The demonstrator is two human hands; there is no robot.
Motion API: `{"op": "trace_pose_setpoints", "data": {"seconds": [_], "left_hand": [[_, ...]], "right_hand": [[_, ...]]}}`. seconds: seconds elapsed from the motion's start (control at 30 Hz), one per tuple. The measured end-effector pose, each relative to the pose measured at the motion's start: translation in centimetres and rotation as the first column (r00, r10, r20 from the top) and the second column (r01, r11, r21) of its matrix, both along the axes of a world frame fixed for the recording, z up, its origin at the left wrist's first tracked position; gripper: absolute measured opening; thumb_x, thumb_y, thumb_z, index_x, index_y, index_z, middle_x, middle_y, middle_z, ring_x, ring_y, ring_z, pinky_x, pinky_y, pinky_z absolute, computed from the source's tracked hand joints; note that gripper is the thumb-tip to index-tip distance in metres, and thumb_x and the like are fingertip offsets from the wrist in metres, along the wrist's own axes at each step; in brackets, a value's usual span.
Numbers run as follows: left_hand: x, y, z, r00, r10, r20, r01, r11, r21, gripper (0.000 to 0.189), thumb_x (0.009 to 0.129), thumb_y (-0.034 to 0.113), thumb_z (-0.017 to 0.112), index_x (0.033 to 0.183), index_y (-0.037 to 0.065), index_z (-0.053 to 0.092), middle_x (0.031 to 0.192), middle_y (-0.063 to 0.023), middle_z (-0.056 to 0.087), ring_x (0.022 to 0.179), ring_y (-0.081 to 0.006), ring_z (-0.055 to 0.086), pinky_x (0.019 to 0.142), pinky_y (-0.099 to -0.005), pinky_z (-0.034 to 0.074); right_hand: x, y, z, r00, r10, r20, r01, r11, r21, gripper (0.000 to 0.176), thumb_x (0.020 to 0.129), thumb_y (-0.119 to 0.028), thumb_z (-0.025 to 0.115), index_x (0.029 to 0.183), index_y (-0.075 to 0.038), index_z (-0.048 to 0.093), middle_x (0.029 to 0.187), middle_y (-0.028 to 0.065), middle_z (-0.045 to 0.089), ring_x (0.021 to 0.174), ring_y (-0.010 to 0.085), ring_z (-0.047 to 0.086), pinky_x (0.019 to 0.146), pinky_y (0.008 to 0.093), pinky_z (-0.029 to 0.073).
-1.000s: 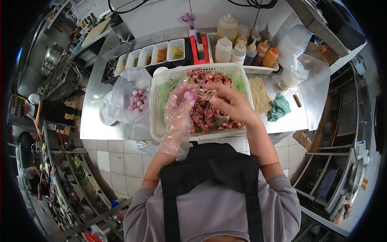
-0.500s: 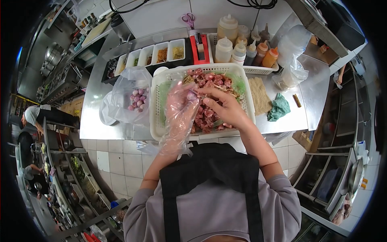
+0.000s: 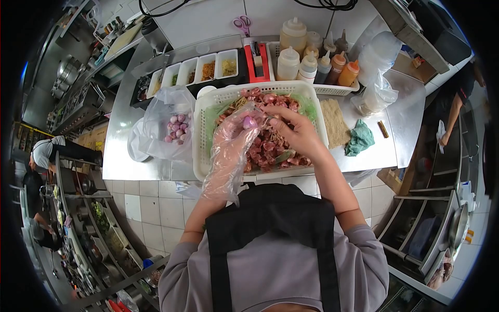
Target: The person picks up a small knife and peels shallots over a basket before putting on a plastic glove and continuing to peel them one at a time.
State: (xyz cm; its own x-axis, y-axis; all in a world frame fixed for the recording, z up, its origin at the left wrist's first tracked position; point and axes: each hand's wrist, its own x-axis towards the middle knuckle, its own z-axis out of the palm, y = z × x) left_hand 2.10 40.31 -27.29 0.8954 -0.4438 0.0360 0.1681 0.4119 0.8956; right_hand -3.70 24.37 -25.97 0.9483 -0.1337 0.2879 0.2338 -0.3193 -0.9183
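Observation:
My left hand (image 3: 233, 136), in a loose clear plastic glove, holds a small purple shallot (image 3: 250, 122) over a white basket (image 3: 202, 156). My bare right hand (image 3: 295, 130) is just right of the shallot, with fingers bent and pressed together; whatever is between its fingertips is too small to name. Reddish shallots and skins (image 3: 267, 151) lie in the basket below both hands, over green netting (image 3: 306, 106). Left of the basket, a clear plastic bag (image 3: 158, 112) holds several peeled shallots (image 3: 176, 127).
Behind the basket are small white trays of chopped food (image 3: 208, 67), a red holder (image 3: 258, 62) and squeeze bottles (image 3: 288, 65). To the right lie a brown cloth (image 3: 335, 122) and a green cloth (image 3: 359, 138). People stand at far left and far right.
The shallot in my left hand shows more of its purple surface. My right hand has shifted slightly right. At far right, a person's arm with a white cloth has come further into view.

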Motion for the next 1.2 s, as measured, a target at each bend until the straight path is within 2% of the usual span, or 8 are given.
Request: {"op": "trace_pose_setpoints", "data": {"seconds": [0.2,0.27,0.33,0.43,0.7,0.97,1.03,1.2], "left_hand": [[-0.2,0.2,0.3,1.0,0.011,0.02,-0.01,0.998,-0.055,0.034,0.082,0.001,0.06,0.115,0.0,0.05,0.113,-0.0137,0.055,0.102,-0.0225,0.056,0.092,-0.034,0.047],[-0.1,0.4,0.2,1.0,0.006,0.029,-0.005,0.999,-0.052,0.036,0.082,0.002,0.061,0.116,0.0,0.049,0.114,-0.0134,0.055,0.1,-0.0215,0.056,0.091,-0.0329,0.047],[0.2,0.5,-0.1,0.998,0.052,0.038,-0.055,0.996,0.066,0.031,0.08,0.0,0.064,0.109,0.0,0.054,0.11,-0.0123,0.059,0.094,-0.0174,0.058,0.086,-0.0313,0.049],[0.0,0.6,0.5,0.997,0.036,0.063,-0.043,0.992,0.116,0.035,0.079,0.003,0.066,0.112,0.002,0.053,0.111,-0.0133,0.058,0.098,-0.0189,0.057,0.088,-0.0319,0.048],[0.3,0.3,-0.9,0.997,0.064,0.037,-0.064,0.998,-0.003,0.033,0.078,0.0,0.067,0.108,0.003,0.056,0.111,-0.0149,0.059,0.101,-0.0208,0.057,0.087,-0.0322,0.048],[0.5,0.0,-0.9,0.999,0.034,0.018,-0.034,0.999,-0.021,0.039,0.083,0.004,0.063,0.12,0.002,0.049,0.12,-0.0159,0.053,0.105,-0.021,0.056,0.091,-0.032,0.047],[0.8,0.2,-1.6,0.996,0.062,-0.065,-0.063,0.998,-0.02,0.044,0.083,0.003,0.062,0.123,0.001,0.046,0.118,-0.0143,0.054,0.105,-0.0206,0.056,0.09,-0.0315,0.047],[0.2,-0.1,-0.4,0.995,0.05,-0.081,-0.057,0.994,-0.089,0.042,0.084,0.001,0.06,0.123,0.0,0.046,0.117,-0.0137,0.054,0.106,-0.0214,0.056,0.09,-0.0312,0.049]], "right_hand": [[-0.6,-0.1,1.2,0.995,0.051,-0.083,-0.046,0.998,0.051,0.031,0.09,-0.016,0.054,0.121,-0.009,0.055,0.114,0.011,0.06,0.106,0.0218,0.057,0.092,0.0313,0.041],[-0.8,0.2,1.5,0.975,0.178,-0.132,-0.179,0.984,0.011,0.036,0.09,-0.017,0.056,0.124,-0.007,0.051,0.117,0.004,0.056,0.101,0.0137,0.051,0.094,0.029,0.038],[-0.7,0.5,1.8,0.981,0.173,-0.093,-0.173,0.985,0.006,0.034,0.089,-0.015,0.056,0.122,-0.008,0.053,0.116,0.0074,0.058,0.104,0.0184,0.054,0.093,0.0308,0.04],[-0.6,0.5,1.3,0.984,0.175,-0.045,-0.175,0.984,-0.013,0.033,0.087,-0.012,0.056,0.12,-0.01,0.055,0.115,0.0107,0.06,0.106,0.0236,0.058,0.092,0.0332,0.042],[-0.2,0.7,1.0,0.988,0.137,-0.077,-0.144,0.986,-0.083,0.029,0.089,-0.012,0.055,0.118,-0.006,0.057,0.112,0.009,0.062,0.102,0.019,0.058,0.092,0.0305,0.041],[0.3,0.5,0.2,0.979,0.196,-0.056,-0.188,0.974,0.124,0.028,0.089,-0.011,0.055,0.117,-0.007,0.058,0.114,0.0068,0.061,0.108,0.0163,0.054,0.095,0.0302,0.039],[0.4,0.6,0.4,0.981,0.186,-0.051,-0.179,0.977,0.119,0.028,0.089,-0.011,0.055,0.117,-0.007,0.058,0.114,0.0069,0.061,0.107,0.0162,0.054,0.095,0.0299,0.039],[0.9,0.1,-0.2,0.988,0.15,-0.028,-0.144,0.977,0.155,0.028,0.09,-0.011,0.054,0.117,-0.007,0.058,0.113,0.0058,0.06,0.105,0.0152,0.054,0.093,0.0287,0.04]]}}
